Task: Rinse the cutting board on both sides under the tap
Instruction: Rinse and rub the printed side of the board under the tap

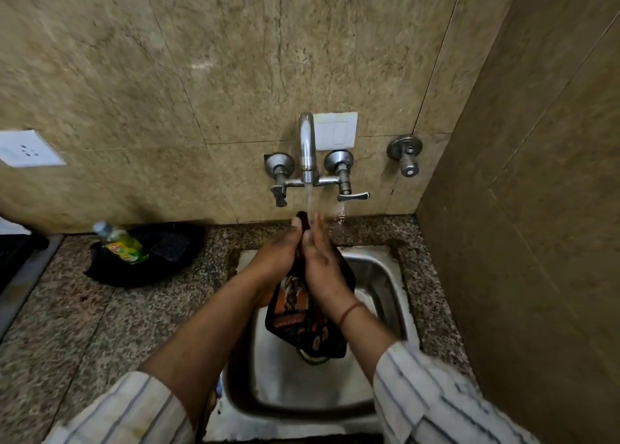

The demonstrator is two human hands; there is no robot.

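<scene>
A dark cutting board (302, 323) with an orange and brown print stands nearly upright over the steel sink (385, 276). Its handle end points up toward the tap (307, 148), and its lower corner hangs above the drain. Water runs from the spout onto the top of the board and my fingers. My left hand (278, 252) grips the board's left side near the top. My right hand (318, 259) lies flat against the board's right face, fingers pointing up. Both hands hide the board's middle.
A green dish-soap bottle (122, 240) lies on a black tray (157, 255) on the granite counter (67, 326) at the left. A wall socket (27, 148) is at far left, a switch plate (335, 131) behind the tap, a spare valve (406, 156) to its right. A tiled side wall closes the right.
</scene>
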